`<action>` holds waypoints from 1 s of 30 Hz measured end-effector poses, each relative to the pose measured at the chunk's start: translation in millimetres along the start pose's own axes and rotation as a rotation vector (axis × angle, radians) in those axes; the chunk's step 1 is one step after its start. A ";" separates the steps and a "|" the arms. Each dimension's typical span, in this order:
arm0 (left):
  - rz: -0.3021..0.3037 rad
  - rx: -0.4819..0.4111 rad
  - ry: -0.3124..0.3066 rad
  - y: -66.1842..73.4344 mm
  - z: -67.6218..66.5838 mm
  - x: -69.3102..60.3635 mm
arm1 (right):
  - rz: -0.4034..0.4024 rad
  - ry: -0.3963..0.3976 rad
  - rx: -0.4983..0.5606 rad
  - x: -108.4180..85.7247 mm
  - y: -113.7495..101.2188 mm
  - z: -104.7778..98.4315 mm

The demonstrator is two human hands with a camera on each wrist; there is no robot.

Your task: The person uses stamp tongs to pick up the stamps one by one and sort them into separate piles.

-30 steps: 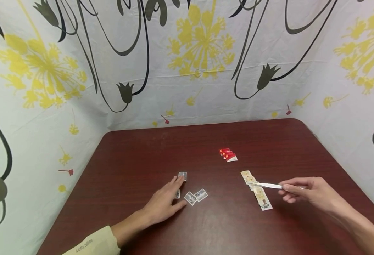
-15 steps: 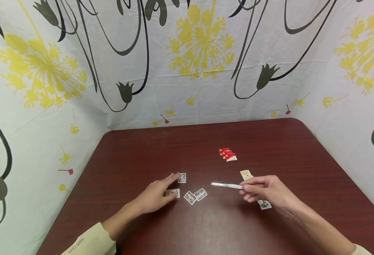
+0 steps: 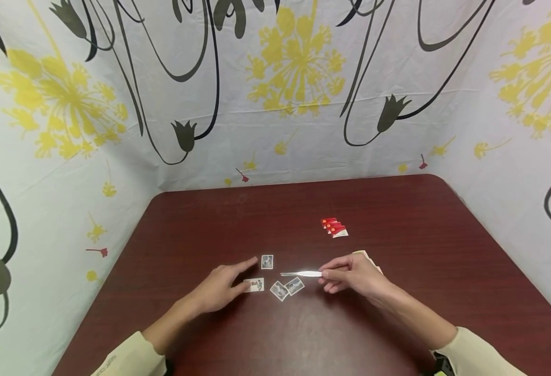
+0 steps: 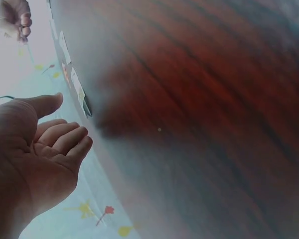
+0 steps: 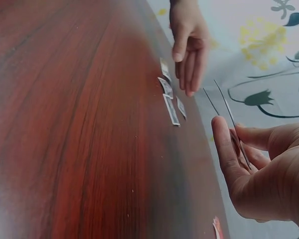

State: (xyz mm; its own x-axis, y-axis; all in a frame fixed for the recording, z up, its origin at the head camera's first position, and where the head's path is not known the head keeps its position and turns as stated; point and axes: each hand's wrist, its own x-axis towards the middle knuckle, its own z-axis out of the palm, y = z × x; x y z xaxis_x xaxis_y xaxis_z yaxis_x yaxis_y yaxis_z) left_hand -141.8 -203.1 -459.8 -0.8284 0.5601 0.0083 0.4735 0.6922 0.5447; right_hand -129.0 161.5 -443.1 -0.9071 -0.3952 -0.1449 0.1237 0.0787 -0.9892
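My right hand (image 3: 356,277) pinches a pair of metal tweezers (image 3: 302,273), pointing left above the table. In the right wrist view the two tweezer tips stand apart with nothing between them. The tips hover near a small grey stamp-like picture (image 3: 267,262) and an overlapping grey pair, one of which is the right picture (image 3: 295,286). My left hand (image 3: 213,290) is low over the table with its index finger extended. Its thumb is at the left end of a pale picture strip (image 3: 256,284); whether it touches cannot be told. Yellowish stamps (image 3: 368,257) are partly hidden behind my right hand.
Several red and white stamps (image 3: 334,227) lie overlapped in a row farther back on the dark red table (image 3: 219,224). Patterned cloth (image 3: 299,151) hangs round the table's back and sides.
My right hand has carried the tweezers left from the yellowish stamps to the grey ones. My left hand has drawn back leftward, uncovering the upper grey picture and the pale strip.
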 end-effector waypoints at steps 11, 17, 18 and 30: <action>0.002 0.030 0.038 -0.2 1.6 -3.1 | 0.029 -0.005 -0.015 26.4 5.1 21.2; 0.002 0.030 0.052 1.1 0.8 -5.4 | 0.038 -0.017 -0.023 37.8 6.2 26.4; 0.003 0.031 0.055 1.2 0.6 -5.8 | 0.041 -0.018 -0.025 39.3 6.4 27.2; 0.013 0.035 0.082 2.8 -1.5 -10.8 | 0.070 -0.003 -0.060 48.5 5.0 36.2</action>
State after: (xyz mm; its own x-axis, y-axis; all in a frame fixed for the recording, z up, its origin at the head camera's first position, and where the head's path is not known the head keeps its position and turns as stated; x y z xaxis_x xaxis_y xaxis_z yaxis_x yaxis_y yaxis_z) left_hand -132.0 -207.9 -457.1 -0.8433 0.5308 0.0841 0.4928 0.7014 0.5149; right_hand -157.9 109.6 -455.9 -0.8959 -0.3896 -0.2133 0.1621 0.1604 -0.9737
